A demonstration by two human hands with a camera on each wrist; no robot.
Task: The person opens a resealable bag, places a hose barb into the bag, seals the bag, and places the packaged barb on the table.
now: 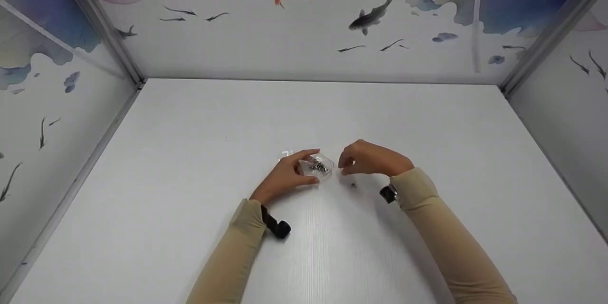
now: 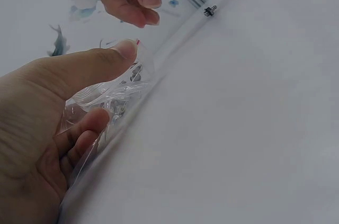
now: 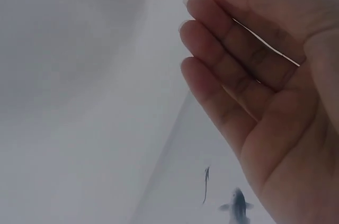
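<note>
A clear zip bag (image 1: 326,159) with small metal hardware pieces (image 1: 317,166) inside lies at the middle of the white table. My left hand (image 1: 285,173) holds it, thumb on one side and fingers on the other; the left wrist view shows the crinkled plastic (image 2: 114,94) between them. Just right of the bag's edge is my right hand (image 1: 368,157), its fingers (image 3: 212,38) loosely bent and nothing visible between them. One loose small metal fitting (image 1: 353,185) rests on the table below the right hand; in the left wrist view it looks like a screw with a nut-like collar (image 2: 210,11).
The white tabletop (image 1: 190,118) is bounded by printed panels (image 1: 304,47) at the back and both sides, with metal frame posts (image 1: 116,42) at the corners. Black straps with cameras (image 1: 280,229) sit on both wrists.
</note>
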